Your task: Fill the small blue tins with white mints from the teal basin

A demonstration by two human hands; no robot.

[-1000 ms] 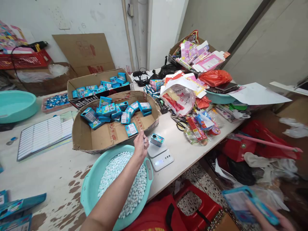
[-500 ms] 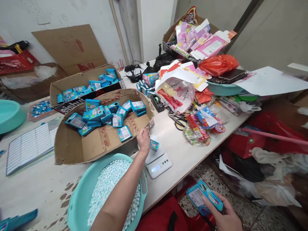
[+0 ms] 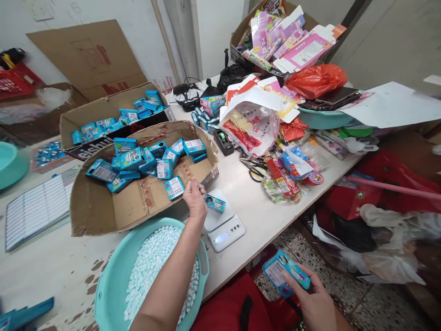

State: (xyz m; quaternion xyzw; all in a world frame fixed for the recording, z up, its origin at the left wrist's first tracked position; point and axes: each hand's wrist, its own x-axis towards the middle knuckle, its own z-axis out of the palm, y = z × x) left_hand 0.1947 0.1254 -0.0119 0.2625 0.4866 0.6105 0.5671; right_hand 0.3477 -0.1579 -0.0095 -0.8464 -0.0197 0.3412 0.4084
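Note:
My left hand (image 3: pixel 195 198) is closed in a fist at the front edge of a cut-down cardboard box (image 3: pixel 132 209); what its fingers hold, if anything, is hidden. Inside that box lie several blue candy tins (image 3: pixel 164 168). Just right of my left wrist, one blue tin (image 3: pixel 216 203) rests on a white digital scale (image 3: pixel 227 235) with a lit display. My right hand (image 3: pixel 315 294), beyond the table's front edge, grips blue candy tins (image 3: pixel 284 273), seemingly two held together. Beneath my left forearm, a turquoise basin (image 3: pixel 103 287) holds many small white candies (image 3: pixel 151 259).
Behind stands another box (image 3: pixel 103 103) with more blue tins. To the right are scissors (image 3: pixel 254 170), a tape dispenser (image 3: pixel 223 141), candy packets (image 3: pixel 284 179) and an overfilled carton (image 3: pixel 237 55). A printed sheet (image 3: pixel 39 207) lies at left.
My left hand has moved left along the box edge, uncovering more of the tin on the scale. My right hand keeps hold of its tins. The camera view has shifted slightly.

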